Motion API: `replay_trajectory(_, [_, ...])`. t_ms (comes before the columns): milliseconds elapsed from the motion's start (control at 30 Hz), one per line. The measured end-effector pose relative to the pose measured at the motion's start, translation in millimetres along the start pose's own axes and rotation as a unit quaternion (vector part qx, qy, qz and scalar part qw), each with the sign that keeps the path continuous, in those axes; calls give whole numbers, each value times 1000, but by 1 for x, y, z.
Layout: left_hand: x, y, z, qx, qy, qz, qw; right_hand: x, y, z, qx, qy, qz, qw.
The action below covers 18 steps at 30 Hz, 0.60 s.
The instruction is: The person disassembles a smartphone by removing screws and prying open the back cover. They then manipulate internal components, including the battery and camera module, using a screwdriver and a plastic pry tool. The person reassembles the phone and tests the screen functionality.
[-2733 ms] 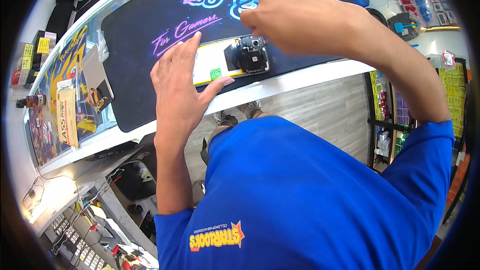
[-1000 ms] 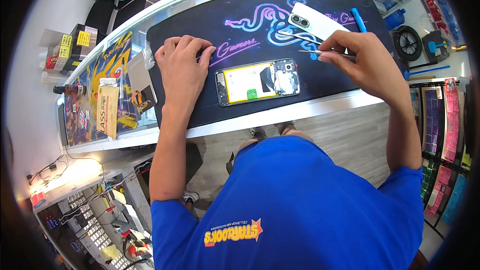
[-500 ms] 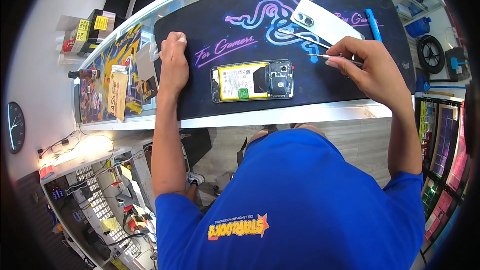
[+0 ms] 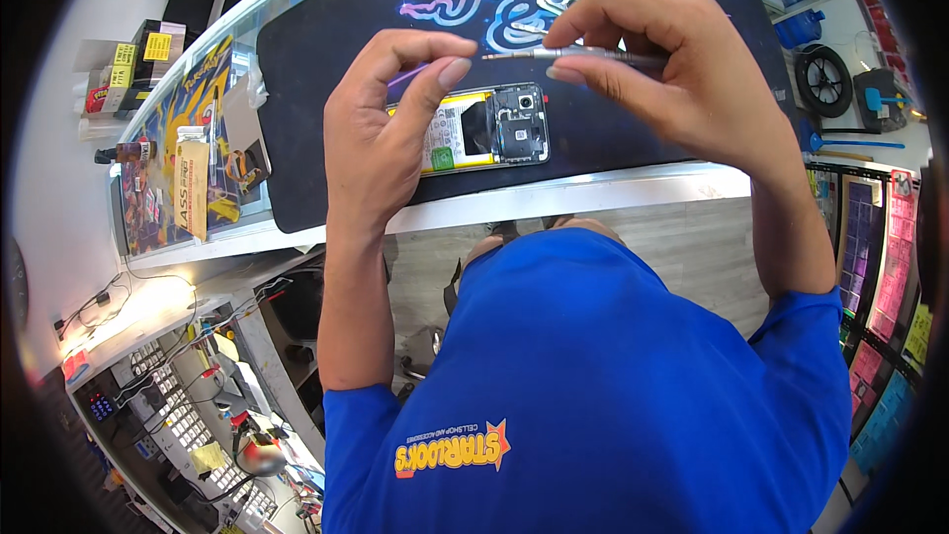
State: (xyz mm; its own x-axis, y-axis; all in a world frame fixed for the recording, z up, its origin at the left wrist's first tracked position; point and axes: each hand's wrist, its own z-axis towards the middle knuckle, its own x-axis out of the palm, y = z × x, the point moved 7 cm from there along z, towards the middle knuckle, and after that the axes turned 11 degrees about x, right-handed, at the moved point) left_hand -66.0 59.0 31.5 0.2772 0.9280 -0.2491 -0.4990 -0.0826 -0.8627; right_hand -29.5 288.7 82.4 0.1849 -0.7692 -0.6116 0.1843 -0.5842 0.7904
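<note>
Bright blue shirt on show, short sleeves reaching near the elbows, and there's a yellow logo capped by an orange star!

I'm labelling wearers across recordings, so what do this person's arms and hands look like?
Both the left hand and right hand are bare, with no gloves, and I can make out no watch or bracelet. The forearms are uncovered below short, plain bright-blue sleeves, part of a blue shirt with a yellow-and-red star logo.
</note>
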Motion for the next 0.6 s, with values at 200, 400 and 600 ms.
replay_trajectory(200, [8,-5,4,54,-7,-9,998,3,8,-1,-30,-47,-24,998])
replay_trajectory(400, [6,-8,2,74,-13,-8,997,0,37,-10,25,-85,-109,990])
replay_trajectory(600, [3,-15,0,132,12,74,988,0,28,-6,-29,-59,-29,997])
